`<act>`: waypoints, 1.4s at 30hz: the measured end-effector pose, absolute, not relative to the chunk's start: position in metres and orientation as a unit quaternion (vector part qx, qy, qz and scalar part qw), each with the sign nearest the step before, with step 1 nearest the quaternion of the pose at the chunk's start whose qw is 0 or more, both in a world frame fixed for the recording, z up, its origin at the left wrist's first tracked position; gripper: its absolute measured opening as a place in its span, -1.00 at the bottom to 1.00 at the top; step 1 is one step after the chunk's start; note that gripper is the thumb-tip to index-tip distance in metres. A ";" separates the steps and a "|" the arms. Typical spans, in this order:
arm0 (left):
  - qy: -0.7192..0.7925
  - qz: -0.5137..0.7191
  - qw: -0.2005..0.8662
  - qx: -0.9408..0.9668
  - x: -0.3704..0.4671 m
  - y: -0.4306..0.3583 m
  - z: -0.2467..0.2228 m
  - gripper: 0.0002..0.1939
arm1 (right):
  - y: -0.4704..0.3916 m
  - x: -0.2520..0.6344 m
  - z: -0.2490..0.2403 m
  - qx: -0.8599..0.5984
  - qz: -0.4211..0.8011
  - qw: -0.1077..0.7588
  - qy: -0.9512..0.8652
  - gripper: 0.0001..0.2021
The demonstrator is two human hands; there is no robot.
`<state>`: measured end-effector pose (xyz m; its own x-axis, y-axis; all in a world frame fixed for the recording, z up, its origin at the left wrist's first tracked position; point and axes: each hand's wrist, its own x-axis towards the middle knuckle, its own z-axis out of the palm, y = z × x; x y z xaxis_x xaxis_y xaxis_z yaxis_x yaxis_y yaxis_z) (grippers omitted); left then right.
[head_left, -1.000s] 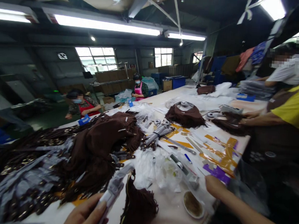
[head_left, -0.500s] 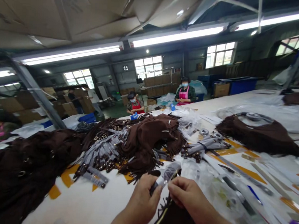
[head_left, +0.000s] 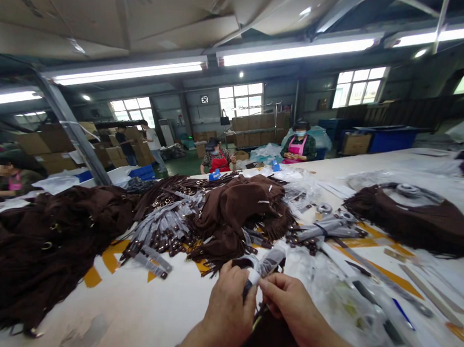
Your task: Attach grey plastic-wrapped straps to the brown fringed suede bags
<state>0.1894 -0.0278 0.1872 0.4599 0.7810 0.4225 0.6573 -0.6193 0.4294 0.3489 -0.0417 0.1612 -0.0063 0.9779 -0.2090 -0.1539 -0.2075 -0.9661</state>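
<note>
Both hands meet low in the middle of the view over the pale counter [head_left: 148, 315]. The left hand [head_left: 227, 312] is curled around a strap wrapped in clear plastic [head_left: 266, 262], its thumb and fingers closed on the lower end of it. The right hand [head_left: 290, 303] pinches the same wrapped strap from the other side, fingertips pressed against the white part of the wrap just beside the left thumb. The strap's upper end sticks up and away from the hands, tilted toward the far side of the counter.

Directly beneath the hands lies a dark brown fringed piece [head_left: 264, 343]; it seems to touch the wrists, though the lower edge of the view cuts it off.

Just beyond the strap is a heap of brown fringed suede [head_left: 237, 210]. Left of that heap lies a fan of grey wrapped straps with studs [head_left: 161, 232], and further left a large dark brown mound [head_left: 43, 240]. Right of the heap lies a bundle of grey strips [head_left: 323, 229], and further right another fringed brown piece with a metal disc on top [head_left: 413, 218]. Behind the heap, across the counter, a person in a pink apron [head_left: 298, 146] and a person in a red apron [head_left: 217, 159] are working.
</note>
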 end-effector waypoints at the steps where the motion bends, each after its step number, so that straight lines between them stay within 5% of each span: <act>1: 0.424 0.301 0.110 0.847 0.190 -0.027 0.187 -0.87 | -0.043 0.350 0.161 -0.513 0.584 0.485 -0.401 -0.57; 15: 0.393 0.315 0.040 0.863 0.195 -0.027 0.182 -0.85 | -0.049 0.350 0.161 -0.464 0.689 0.478 -0.285 -0.57; 22: 0.474 0.313 0.277 0.775 0.191 -0.031 0.197 -0.71 | -0.053 0.345 0.154 -0.409 0.671 0.532 -0.316 -0.67; 30: 0.405 0.332 0.581 0.623 0.193 -0.031 0.207 -0.55 | -0.050 0.346 0.153 -0.497 0.489 0.556 -0.453 -0.66; 36: 0.406 0.319 0.635 0.574 0.192 -0.027 0.207 -0.55 | -0.053 0.358 0.150 -0.515 0.378 0.483 -0.598 -0.76; 42: 0.425 0.301 0.591 0.617 0.193 -0.025 0.213 -0.52 | -0.059 0.377 0.164 -0.465 -0.030 0.463 -0.754 -0.80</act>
